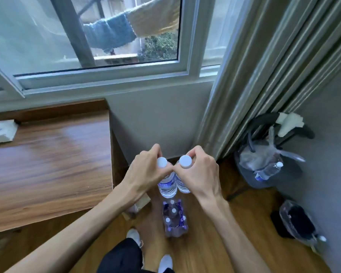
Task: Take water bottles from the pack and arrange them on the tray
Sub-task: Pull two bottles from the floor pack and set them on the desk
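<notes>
Each of my hands holds a clear water bottle with a white cap by its neck, side by side in mid-air above the floor. My left hand (146, 168) grips the left bottle (166, 186); my right hand (201, 172) grips the right bottle (183, 184). Below them on the wooden floor stands the plastic-wrapped pack (174, 219) with several capped bottles still inside. No tray shows in view.
A wooden table (47, 164) fills the left, with a white object (0, 131) at its far edge. A dark bin (264, 166) with a bottle and bags stands by the curtain (264, 75). Another bag (295, 219) lies at the right wall. My feet are beside the pack.
</notes>
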Available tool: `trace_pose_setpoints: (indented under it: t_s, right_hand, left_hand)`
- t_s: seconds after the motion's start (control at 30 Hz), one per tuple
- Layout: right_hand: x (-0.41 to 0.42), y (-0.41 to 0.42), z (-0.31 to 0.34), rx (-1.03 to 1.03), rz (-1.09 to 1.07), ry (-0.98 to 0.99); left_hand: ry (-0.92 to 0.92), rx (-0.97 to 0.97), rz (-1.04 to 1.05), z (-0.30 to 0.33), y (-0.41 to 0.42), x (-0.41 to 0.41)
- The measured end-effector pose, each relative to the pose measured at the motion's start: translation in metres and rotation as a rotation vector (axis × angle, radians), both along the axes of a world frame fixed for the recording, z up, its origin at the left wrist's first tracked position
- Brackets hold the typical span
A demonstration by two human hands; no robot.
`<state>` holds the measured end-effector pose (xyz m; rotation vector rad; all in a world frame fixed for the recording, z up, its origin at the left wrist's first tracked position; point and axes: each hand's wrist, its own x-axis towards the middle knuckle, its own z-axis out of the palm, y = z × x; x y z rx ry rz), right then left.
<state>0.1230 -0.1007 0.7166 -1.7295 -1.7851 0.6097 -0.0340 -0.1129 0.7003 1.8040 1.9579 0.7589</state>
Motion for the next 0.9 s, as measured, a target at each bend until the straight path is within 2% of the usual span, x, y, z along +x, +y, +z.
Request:
trace_pose_setpoints:
  t_s: [0.1, 0.37, 0.67, 0.9]
  right_hand:
    - [-0.022, -0.001, 0.018, 0.006, 0.097, 0.006]
    - [-0.118, -0.001, 0.040, 0.058, 0.353, 0.026]
    - [-0.305, -0.029, 0.038, 0.051, 0.596, 0.095]
    - [-0.452, -0.070, 0.028, -0.005, 0.693, 0.170]
  left_hand:
    - [0.079, 0.019, 0.044, 0.018, -0.011, -0.023]
    - [0.119, 0.101, 0.234, 0.057, -0.039, -0.122]
    - [0.133, 0.070, 0.463, 0.078, -0.105, -0.295]
    - [0.158, 0.013, 0.622, 0.073, -0.164, -0.423]
